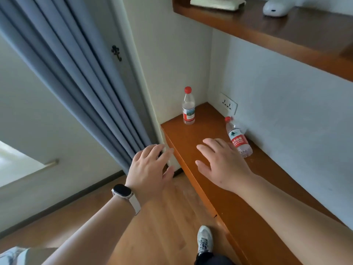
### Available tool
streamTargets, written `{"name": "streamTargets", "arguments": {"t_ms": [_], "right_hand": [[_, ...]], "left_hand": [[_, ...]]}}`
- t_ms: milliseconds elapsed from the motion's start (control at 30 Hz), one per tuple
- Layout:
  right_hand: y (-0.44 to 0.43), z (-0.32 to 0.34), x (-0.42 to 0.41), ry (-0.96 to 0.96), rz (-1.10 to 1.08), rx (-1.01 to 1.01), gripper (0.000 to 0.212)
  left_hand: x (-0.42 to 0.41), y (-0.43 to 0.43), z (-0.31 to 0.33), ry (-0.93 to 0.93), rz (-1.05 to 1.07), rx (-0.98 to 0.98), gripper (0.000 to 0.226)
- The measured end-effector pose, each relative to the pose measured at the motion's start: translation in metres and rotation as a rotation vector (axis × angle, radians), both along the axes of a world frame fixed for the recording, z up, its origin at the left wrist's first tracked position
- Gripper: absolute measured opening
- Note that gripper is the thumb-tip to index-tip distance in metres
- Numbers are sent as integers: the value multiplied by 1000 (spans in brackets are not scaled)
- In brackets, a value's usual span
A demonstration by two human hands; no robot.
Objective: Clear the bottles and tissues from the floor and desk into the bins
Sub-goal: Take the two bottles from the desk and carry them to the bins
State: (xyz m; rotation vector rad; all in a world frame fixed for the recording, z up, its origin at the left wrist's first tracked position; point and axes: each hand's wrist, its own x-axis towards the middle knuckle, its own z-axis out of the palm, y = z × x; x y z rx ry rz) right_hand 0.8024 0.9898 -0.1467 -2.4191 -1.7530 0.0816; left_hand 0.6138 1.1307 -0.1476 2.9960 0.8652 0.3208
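Left hand (pixel 150 165): released, fingers spread, holding nothing, off the desk's (pixel 191 136) front edge beside grey-blue pleated curtain (pixel 76 83); dark-faced watch (pixel 122 190) on wrist. Right hand (pixel 221 163): released, fingers splayed above glossy orange-brown desk top, just beside tilted bottle (pixel 238 140); contact unclear. Tilted bottle: clear ribbed plastic, red cap and label, at wall edge. Upright bottle (pixel 188 107): the same materials, at the far left corner.
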Motion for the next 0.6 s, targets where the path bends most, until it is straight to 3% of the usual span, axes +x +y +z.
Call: {"name": "streamTargets", "arguments": {"t_ms": [300, 600], "right_hand": [[22, -18, 100, 0, -66, -14, 53], [19, -68, 146, 70, -250, -59, 52]], "left_hand": [[104, 31, -16, 93, -38, -62, 48], [173, 57, -55, 101, 54, -341, 50]]}}
